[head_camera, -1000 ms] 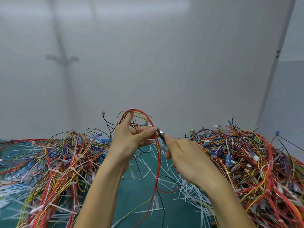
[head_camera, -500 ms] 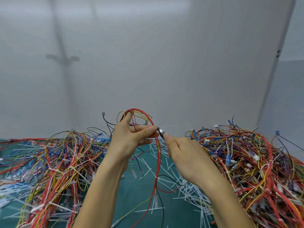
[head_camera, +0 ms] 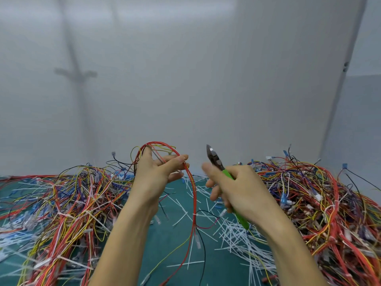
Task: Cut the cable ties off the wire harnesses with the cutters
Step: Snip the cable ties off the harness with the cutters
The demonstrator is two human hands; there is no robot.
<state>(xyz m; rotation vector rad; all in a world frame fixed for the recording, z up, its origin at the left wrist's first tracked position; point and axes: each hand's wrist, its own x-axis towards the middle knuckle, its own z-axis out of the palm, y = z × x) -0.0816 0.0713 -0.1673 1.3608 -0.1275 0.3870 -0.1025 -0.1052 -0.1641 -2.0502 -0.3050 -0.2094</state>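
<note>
Wrapped round the green plastic handles of the steel-nosed cutters, my right hand has a full, firm hold, nose pointing up and the blades apparently together. My left hand pinches the looped red-and-yellow wire harness between thumb and fingers, its tail hanging down towards the teal table mat.

Half a second ago the nose was pressed in at my left thumb. Now it has swung clear to the right, well apart from the wires (I read that as a snip finished there). One white cable tie binds the hanging part lower down, so this harness isn't done.

Counting: two hands, one pair of cutters and one harness in hand. Two tangled piles of harnesses lie on the mat, a left heap along its left edge and a right heap along its right. White tie offcuts are strewn between them, too many to count.
</note>
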